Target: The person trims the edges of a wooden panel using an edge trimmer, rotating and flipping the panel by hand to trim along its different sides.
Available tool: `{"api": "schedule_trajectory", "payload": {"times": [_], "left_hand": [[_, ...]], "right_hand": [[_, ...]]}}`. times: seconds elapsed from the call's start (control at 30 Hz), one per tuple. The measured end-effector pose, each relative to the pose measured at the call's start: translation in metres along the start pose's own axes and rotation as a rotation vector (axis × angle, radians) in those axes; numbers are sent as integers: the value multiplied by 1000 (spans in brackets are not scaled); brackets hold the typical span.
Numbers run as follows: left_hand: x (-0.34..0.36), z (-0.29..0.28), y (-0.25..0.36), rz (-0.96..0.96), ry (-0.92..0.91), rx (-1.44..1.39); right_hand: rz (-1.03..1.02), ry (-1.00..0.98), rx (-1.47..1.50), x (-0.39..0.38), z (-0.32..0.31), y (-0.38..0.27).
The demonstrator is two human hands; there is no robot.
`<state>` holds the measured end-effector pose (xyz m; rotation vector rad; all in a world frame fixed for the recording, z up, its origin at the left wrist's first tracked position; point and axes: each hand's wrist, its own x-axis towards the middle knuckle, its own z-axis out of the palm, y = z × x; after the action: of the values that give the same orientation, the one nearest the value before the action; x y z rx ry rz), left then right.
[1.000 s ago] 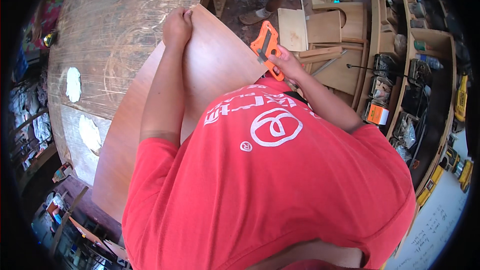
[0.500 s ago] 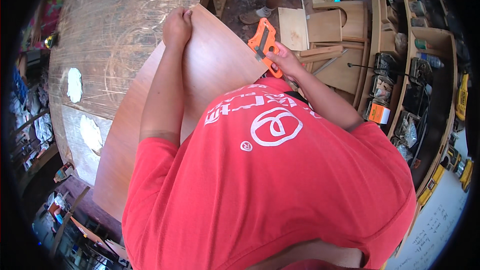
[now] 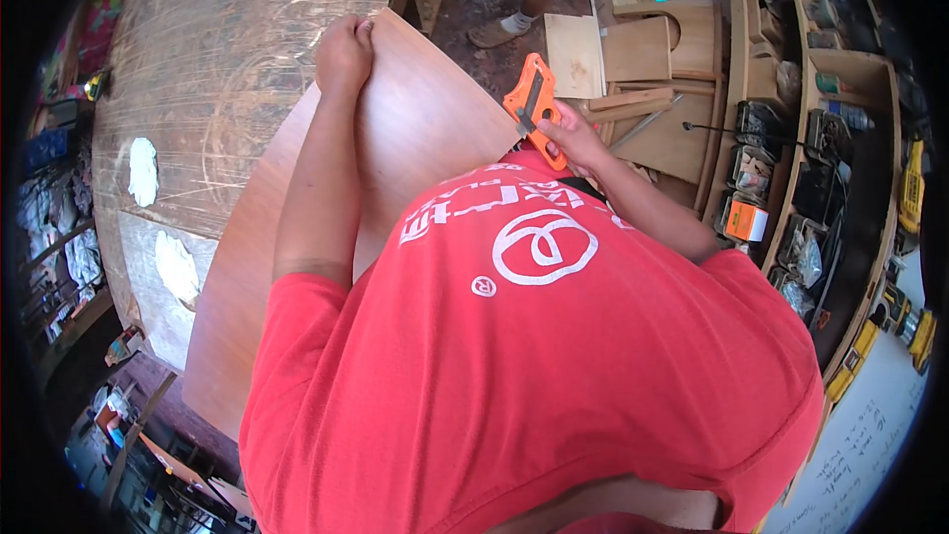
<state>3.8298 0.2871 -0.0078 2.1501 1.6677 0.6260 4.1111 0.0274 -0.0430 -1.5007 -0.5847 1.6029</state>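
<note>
Head view, from the left: a scuffed counter (image 3: 227, 49) bears white patches (image 3: 143, 171), and overlapping its right part is a thin wooden panel (image 3: 425, 99), angled across the person's front; how much of it rests on the counter, I cannot tell. The left hand (image 3: 343, 57) has its grip curled over the panel's far edge, near the far corner. That hold should steady the panel well if the pressure is even and the fingers keep out of the tool's path. At the panel's right corner, near the red shirt (image 3: 524, 356), is an orange tool (image 3: 539, 107), seemingly an edge trimmer; whether its metal part touches the edge is hard to tell. The right hand (image 3: 573, 135) has its grip wrapped round the tool's near part. Good work here likely means holding the tool square to the edge, using light, even strokes, and keeping the shirt clear. Further right lie loose wooden pieces (image 3: 573, 54).
</note>
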Motion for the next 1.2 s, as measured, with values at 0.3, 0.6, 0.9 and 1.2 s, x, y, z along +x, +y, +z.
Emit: {"api": "schedule_trajectory", "payload": {"times": [0.3,0.6,0.9,1.2], "left_hand": [[1,4,0,28,12,-12],[0,2,0,16,8,-8],[1,1,-2,32,10,-13],[0,1,-1,28,13,-1]], "right_hand": [[-102,-115,12,41,16,-17],[-34,-59,62,13,9,-11],[-63,-85,69,10,10,-12],[-55,-84,89,7,9,-10]]}}
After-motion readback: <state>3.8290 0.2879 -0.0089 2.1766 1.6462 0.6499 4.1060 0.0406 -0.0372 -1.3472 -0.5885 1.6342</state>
